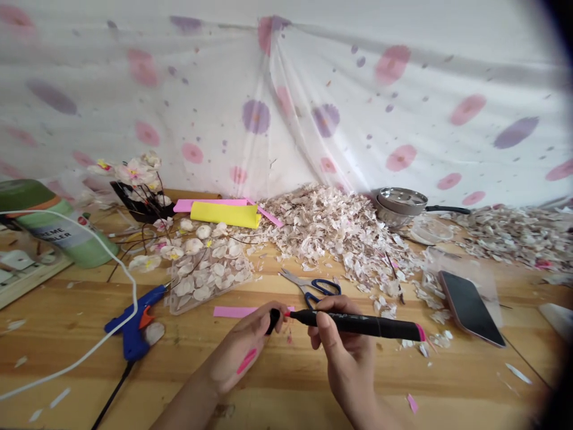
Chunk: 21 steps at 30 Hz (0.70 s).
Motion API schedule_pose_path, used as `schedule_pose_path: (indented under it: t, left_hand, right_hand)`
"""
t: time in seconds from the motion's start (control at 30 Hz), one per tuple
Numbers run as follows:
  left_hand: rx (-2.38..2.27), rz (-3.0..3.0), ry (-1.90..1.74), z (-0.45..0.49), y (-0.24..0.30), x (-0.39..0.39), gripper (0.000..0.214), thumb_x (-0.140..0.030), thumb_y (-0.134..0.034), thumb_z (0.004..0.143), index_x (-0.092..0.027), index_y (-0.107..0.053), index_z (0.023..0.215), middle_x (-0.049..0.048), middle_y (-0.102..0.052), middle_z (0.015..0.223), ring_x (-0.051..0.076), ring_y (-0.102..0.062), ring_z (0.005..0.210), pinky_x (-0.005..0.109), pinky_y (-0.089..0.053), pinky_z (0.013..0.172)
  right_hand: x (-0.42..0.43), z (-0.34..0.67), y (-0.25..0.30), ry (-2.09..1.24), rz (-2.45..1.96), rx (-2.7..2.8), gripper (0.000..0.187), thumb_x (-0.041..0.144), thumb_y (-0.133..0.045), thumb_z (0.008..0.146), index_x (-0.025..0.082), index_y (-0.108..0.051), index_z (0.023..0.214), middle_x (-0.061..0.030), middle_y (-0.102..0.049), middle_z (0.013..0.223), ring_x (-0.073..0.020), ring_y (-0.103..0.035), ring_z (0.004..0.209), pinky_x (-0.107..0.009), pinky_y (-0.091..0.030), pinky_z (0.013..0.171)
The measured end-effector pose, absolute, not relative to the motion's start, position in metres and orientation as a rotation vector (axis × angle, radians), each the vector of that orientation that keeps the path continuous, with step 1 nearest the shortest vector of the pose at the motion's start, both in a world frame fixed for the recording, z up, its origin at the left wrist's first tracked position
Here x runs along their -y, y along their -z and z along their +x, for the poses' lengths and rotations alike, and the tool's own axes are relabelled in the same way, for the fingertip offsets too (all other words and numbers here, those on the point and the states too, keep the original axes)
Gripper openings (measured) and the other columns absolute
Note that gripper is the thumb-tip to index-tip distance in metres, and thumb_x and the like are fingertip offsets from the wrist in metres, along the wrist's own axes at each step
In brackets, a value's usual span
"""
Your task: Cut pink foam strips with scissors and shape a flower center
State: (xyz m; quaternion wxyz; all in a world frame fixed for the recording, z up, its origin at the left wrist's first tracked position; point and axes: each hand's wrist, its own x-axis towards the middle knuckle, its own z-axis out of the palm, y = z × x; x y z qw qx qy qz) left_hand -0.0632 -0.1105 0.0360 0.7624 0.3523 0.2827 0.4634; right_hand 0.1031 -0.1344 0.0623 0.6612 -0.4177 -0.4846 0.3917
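Observation:
My right hand [342, 343] grips a long black marker [358, 324] with a pink end, held level above the wooden table [268, 382]. My left hand [248, 343] pinches the black marker cap [272, 321] just left of the marker's red tip. A pink smear shows on the back of my left hand. A pink paper strip [233, 311] lies flat just beyond my left fingers. Scissors [313, 286] with blue handles rest behind the marker.
A blue glue gun [134, 322] with a white cable lies at the left. A heap of pale petals [340, 233] covers the back, with yellow and pink rolls [226, 214], a steel pot [400, 206], a phone [470, 307] at right, a green bottle [58, 230] at left.

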Motion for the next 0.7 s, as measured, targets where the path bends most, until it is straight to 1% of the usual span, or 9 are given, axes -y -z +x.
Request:
schedule_pose_path:
  t: [0.13, 0.23, 0.33, 0.43, 0.5, 0.6, 0.67, 0.7]
  left_hand:
    - [-0.612, 0.9, -0.94, -0.067, -0.042, 0.115, 0.027, -0.038, -0.063, 0.086, -0.019, -0.074, 0.102, 0.0043, -0.061, 0.084, 0.019, -0.051, 0.087, 0.03, -0.036, 0.086]
    - [-0.608, 0.963, -0.913, -0.066, -0.045, 0.116, 0.028, -0.043, -0.059, 0.088, -0.022, -0.074, 0.099, 0.004, -0.059, 0.084, 0.02, -0.05, 0.085, 0.032, -0.036, 0.087]
    - [-0.609, 1.023, -0.884, -0.065, -0.044, 0.115, 0.034, -0.048, -0.054, 0.089, -0.021, -0.073, 0.096, 0.0049, -0.057, 0.086, 0.02, -0.048, 0.086, 0.033, -0.036, 0.087]
    - [-0.608, 1.081, -0.839, -0.066, -0.045, 0.115, 0.038, -0.052, -0.051, 0.089, -0.023, -0.072, 0.102, 0.0055, -0.057, 0.09, 0.021, -0.048, 0.088, 0.033, -0.037, 0.085]
    - [-0.611, 1.149, -0.808, -0.069, -0.051, 0.116, 0.039, -0.054, -0.052, 0.088, -0.024, -0.072, 0.103, 0.0067, -0.058, 0.097, 0.023, -0.05, 0.094, 0.034, -0.038, 0.086]
    - [-0.646, 1.373, -0.677, -0.073, -0.07, 0.124, 0.04, -0.055, -0.049, 0.089, -0.025, -0.071, 0.105, 0.009, -0.059, 0.111, 0.027, -0.052, 0.105, 0.037, -0.039, 0.09]
    - [-0.671, 1.57, -0.556, -0.075, -0.082, 0.131, 0.038, -0.052, -0.047, 0.091, -0.027, -0.071, 0.106, 0.0096, -0.06, 0.111, 0.028, -0.053, 0.105, 0.038, -0.04, 0.091]
    - [-0.663, 1.653, -0.518, -0.074, -0.085, 0.134, 0.037, -0.05, -0.046, 0.092, -0.027, -0.072, 0.105, 0.0101, -0.062, 0.107, 0.028, -0.054, 0.102, 0.037, -0.041, 0.09]
  right_hand:
    - [0.139, 0.092, -0.062, -0.907, -0.964, 1.145, 0.013, 0.034, -0.065, 0.089, 0.022, -0.061, 0.086, 0.0047, -0.054, 0.06, -0.0105, -0.047, 0.051, -0.021, -0.041, 0.049]
    - [0.141, 0.092, -0.06, -0.918, -0.972, 1.17, 0.014, 0.034, -0.065, 0.089, 0.022, -0.061, 0.084, 0.0037, -0.054, 0.063, -0.0108, -0.047, 0.054, -0.021, -0.041, 0.05]
    - [0.14, 0.093, -0.06, -0.939, -1.003, 1.159, 0.017, 0.036, -0.065, 0.089, 0.021, -0.061, 0.082, 0.0037, -0.054, 0.063, -0.0108, -0.045, 0.054, -0.021, -0.04, 0.05]
    - [0.141, 0.092, -0.062, -1.004, -0.988, 1.123, 0.02, 0.04, -0.066, 0.087, 0.021, -0.062, 0.081, 0.0044, -0.051, 0.06, -0.0105, -0.043, 0.051, -0.022, -0.039, 0.048]
    - [0.145, 0.09, -0.061, -1.051, -0.99, 1.097, 0.024, 0.043, -0.069, 0.084, 0.021, -0.062, 0.078, 0.0038, -0.052, 0.06, -0.011, -0.045, 0.051, -0.023, -0.04, 0.048]
    - [0.158, 0.089, -0.052, -1.112, -1.01, 1.07, 0.03, 0.05, -0.074, 0.078, 0.022, -0.063, 0.075, 0.0021, -0.057, 0.062, -0.0128, -0.052, 0.053, -0.024, -0.043, 0.049]
    - [0.169, 0.092, -0.043, -1.098, -1.018, 1.084, 0.032, 0.054, -0.074, 0.075, 0.024, -0.063, 0.073, 0.0012, -0.059, 0.059, -0.0151, -0.055, 0.052, -0.026, -0.046, 0.048]
    - [0.174, 0.094, -0.04, -1.072, -1.023, 1.114, 0.033, 0.056, -0.073, 0.075, 0.025, -0.064, 0.071, 0.0004, -0.059, 0.058, -0.0169, -0.056, 0.051, -0.028, -0.047, 0.047]
